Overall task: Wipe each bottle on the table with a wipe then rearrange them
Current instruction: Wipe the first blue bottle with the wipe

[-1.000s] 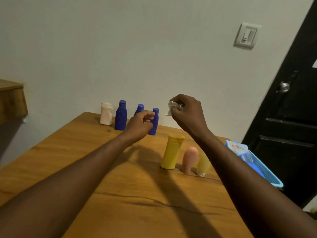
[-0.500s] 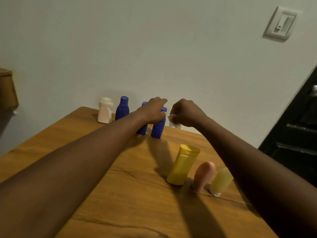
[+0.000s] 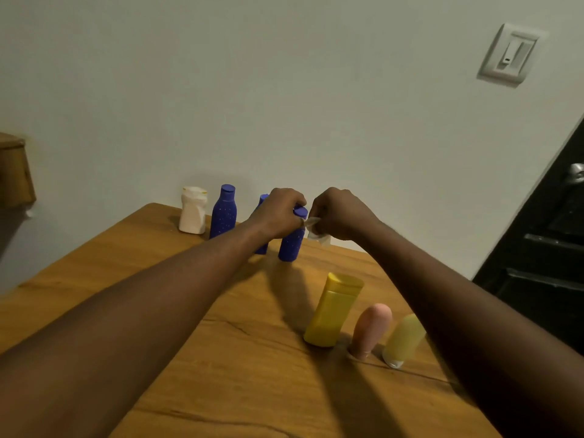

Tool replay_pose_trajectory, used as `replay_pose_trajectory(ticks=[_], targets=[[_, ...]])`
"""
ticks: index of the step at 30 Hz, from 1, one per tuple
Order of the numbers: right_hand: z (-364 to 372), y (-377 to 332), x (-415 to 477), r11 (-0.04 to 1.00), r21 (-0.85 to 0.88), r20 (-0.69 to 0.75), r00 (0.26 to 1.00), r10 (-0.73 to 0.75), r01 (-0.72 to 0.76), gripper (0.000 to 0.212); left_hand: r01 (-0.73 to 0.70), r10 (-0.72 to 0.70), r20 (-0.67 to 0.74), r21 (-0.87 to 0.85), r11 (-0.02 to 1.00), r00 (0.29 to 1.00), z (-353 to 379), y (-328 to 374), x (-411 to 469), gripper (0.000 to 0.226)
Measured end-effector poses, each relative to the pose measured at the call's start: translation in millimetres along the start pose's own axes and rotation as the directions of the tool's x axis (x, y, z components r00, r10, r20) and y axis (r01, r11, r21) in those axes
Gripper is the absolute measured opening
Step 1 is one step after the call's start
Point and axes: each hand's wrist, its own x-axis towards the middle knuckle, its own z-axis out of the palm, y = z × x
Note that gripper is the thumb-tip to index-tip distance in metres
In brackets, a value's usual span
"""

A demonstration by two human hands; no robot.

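Note:
At the far edge of the wooden table [image 3: 158,311] stand a white bottle [image 3: 192,214] and three blue bottles in a row. My left hand [image 3: 278,216] grips the rightmost blue bottle [image 3: 290,245] by its upper part. Another blue bottle [image 3: 261,245] is mostly hidden behind that hand, and the tallest blue bottle [image 3: 223,214] stands free to the left. My right hand [image 3: 338,213] pinches a crumpled white wipe [image 3: 316,230] against the gripped bottle's neck. Nearer, a yellow bottle [image 3: 331,311], a pink bottle [image 3: 371,330] and a pale yellow bottle [image 3: 403,339] stand in a row.
A pale wall rises right behind the table's far edge, with a light switch [image 3: 508,55] at the upper right. A black door [image 3: 550,248] stands at the right. A wooden shelf [image 3: 14,172] juts out at the left.
My left hand has closed around the rightmost blue bottle's top. My right hand has come down with the wipe from above the table to that bottle's neck.

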Motion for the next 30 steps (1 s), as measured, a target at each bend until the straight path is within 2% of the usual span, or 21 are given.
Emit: replay_pose_trajectory(ticks=[5,9,13,16,22,26,30], targets=[[-30,-14,-29,0.989,0.142,-0.071,0.997,-0.026,0.036,0.013,0.049,-0.056,-0.032,-0.195,0.980,0.998,-39,11,-32,0.052],[-48,-32,-63,0.959,0.269,-0.149,0.988,-0.048,0.087,0.016,0.112,-0.110,0.029,-0.411,0.905,0.993,-68,14,-72,0.039],[-43,-48,-104,0.884,0.434,-0.295,0.954,-0.041,0.172,0.020,0.178,-0.133,0.119,-0.588,0.789,0.984,-79,13,-116,0.034],[-26,-58,-132,0.837,0.501,-0.382,0.924,-0.014,0.220,0.013,0.232,-0.172,0.157,-0.705,0.671,0.973,-76,11,-147,0.031],[24,-80,-179,0.812,0.546,-0.386,0.922,0.021,0.209,0.023,0.282,-0.236,0.194,-0.855,0.436,0.952,-48,5,-191,0.039],[61,-84,-202,0.828,0.513,-0.391,0.921,-0.009,0.226,0.022,0.287,-0.300,0.202,-0.919,0.272,0.932,-28,1,-206,0.038],[95,-82,-220,0.813,0.538,-0.380,0.925,-0.002,0.223,0.017,0.288,-0.346,0.217,-0.943,0.168,0.913,-13,-10,-213,0.048]])
